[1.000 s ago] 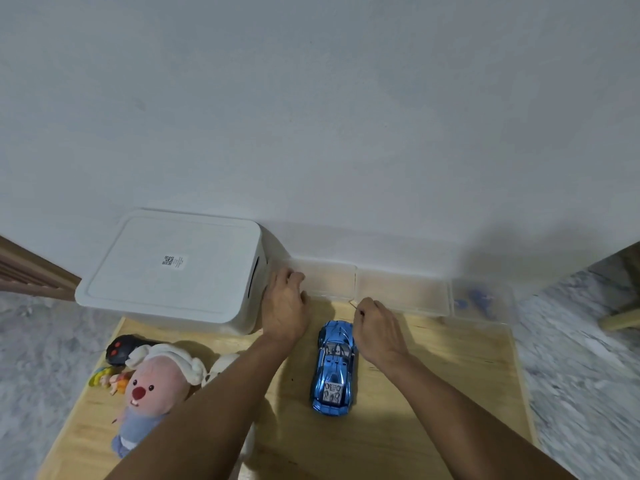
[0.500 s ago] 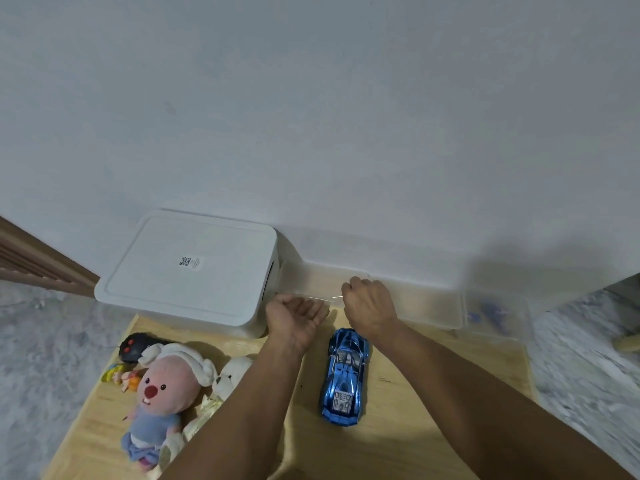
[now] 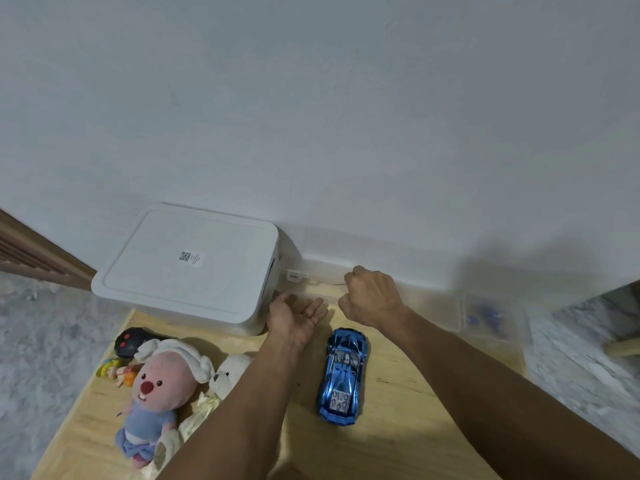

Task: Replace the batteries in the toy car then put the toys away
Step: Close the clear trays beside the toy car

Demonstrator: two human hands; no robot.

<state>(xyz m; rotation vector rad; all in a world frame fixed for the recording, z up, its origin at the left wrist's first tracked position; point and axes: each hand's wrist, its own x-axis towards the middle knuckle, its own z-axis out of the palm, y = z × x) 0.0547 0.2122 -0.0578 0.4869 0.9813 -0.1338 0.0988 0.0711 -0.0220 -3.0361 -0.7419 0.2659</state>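
A shiny blue toy car stands on the wooden table, nose towards me. Behind it, against the wall, lies a long clear compartment box. Its lid is tilted up towards the wall. My right hand is closed in a fist on the lid's front edge. My left hand rests palm up beside the box's left end, fingers apart and holding nothing. A black remote control lies at the left. No batteries are visible.
A white lidded storage bin stands at the back left, touching the clear box. A pink plush, a white plush and a small doll lie front left. Small blue pieces sit in the box's right compartment.
My right hand moved from the table to the box's lid and raised it towards the wall. My left hand came off the box and turned palm up.
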